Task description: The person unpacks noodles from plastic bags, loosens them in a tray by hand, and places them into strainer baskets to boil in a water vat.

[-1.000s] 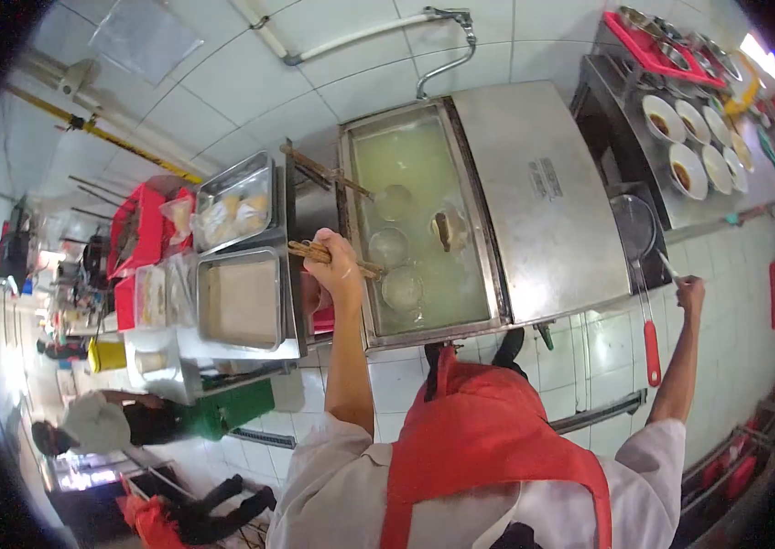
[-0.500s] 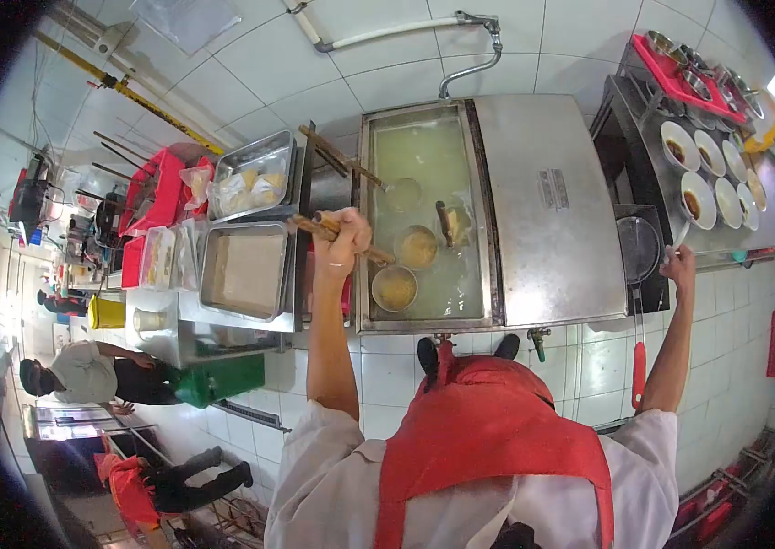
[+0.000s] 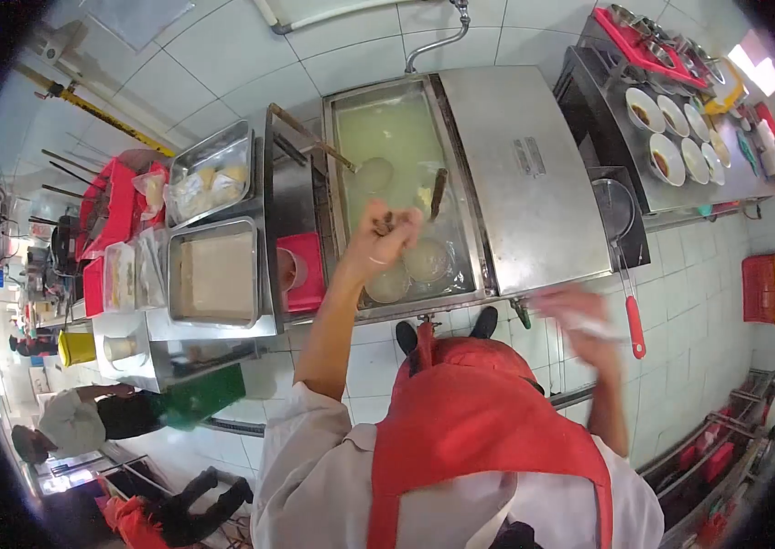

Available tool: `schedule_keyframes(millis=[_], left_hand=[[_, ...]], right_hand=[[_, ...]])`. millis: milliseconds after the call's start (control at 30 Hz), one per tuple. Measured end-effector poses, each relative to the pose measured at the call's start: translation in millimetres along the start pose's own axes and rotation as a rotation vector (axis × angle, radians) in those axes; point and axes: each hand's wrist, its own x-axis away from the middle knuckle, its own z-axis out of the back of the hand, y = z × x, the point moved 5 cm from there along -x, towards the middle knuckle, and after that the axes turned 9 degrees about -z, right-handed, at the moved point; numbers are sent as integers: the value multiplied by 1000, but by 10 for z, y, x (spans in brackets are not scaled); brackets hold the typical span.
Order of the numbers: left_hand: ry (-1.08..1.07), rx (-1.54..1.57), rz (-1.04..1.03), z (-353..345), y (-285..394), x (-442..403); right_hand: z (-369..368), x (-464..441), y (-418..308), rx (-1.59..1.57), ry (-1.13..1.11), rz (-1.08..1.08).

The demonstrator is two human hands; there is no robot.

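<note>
Strainers (image 3: 427, 261) sit at the near end of the water-filled tank (image 3: 329, 137) in the head view, two side by side just below the left hand (image 3: 376, 245), with another farther back (image 3: 374, 175). How deep they stand, and what their mesh holds, I cannot tell. Work seems partway: the strainers are in the tank, none at the bowls (image 3: 669, 151) on the right-hand surface (image 3: 721, 189), where at least two bowls contain dark liquid.

The left arm (image 3: 328, 343) reaches forward over the tank's edge, nearly straight, its grip clamped around bunched wooden handles (image 3: 390, 221), seemingly those of the near strainers; their ends poke up from the fist. The right arm (image 3: 609, 403) is bent, its blurred hand (image 3: 575, 311) in front of the metal cover (image 3: 525, 183), well apart from the strainers. Something pale (image 3: 594, 328) shows at that hand; whether the grip closes on it, I cannot tell.
</note>
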Motion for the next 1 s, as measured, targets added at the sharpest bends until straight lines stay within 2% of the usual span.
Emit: schedule_keyframes(millis=[33,67,100,133,200,267,367,400,467,500,533,600,633,667,733,767,833,867,933,967,1000], left_hand=[[-4,6,-4,-20,-42,-1],[-213,-58,-147,-109,-50,10],[-419,-125,-292,-196,-47,51],[-412,-121,-299,-186,-65,47],[-634,-350,-405,-269,-112,132],[-604,-335,-473,-295,-170,166],[-568,-328,-565,-311,-112,225],[-562,-333,-586,-318,-95,249],[-555,-296,-651,-329,-77,258],[-557,-261,-707,-329,-67,282],[-551,-262,-711,-326,-95,290],[-572,-381,-647,-341,-166,293],[-571,-381,-641,-349,-153,307],[-558,-330,-615,-363,-130,314],[-542,-274,-596,-372,-115,277],[-547,-282,-637,-368,-125,262],[-544,-295,-687,-355,-148,209],[-558,-301,-690,-363,-181,204],[-577,-304,-687,-365,-182,227],[-591,-287,-666,-363,-166,224],[-606,-268,-642,-372,-161,232]], right_hand=[[-408,-109,-13,-47,-51,-11],[-766,-136,82,101,-52,58],[-1052,-175,204,81,-52,-110],[-1248,-203,312,62,-53,-274],[-1418,-282,374,121,-68,-236],[-1453,-364,415,179,-81,-191],[-1236,-436,550,-327,-63,-409],[-1256,-440,563,-323,-67,-407],[-1194,-478,481,-26,119,-135],[-1252,-491,383,102,58,-77],[-1250,-501,361,103,54,-71],[-1323,-516,470,-129,-133,-368],[-1222,-543,459,-261,-61,-615],[-1208,-589,579,-352,45,-518],[-1245,-580,449,90,132,9],[-1262,-531,468,94,129,9],[-1391,-534,431,95,-130,-147],[-1343,-576,374,95,-133,-147],[-1142,-608,488,-338,82,-550],[-1154,-581,521,-69,101,-366],[-1203,-522,545,-66,104,-370]])
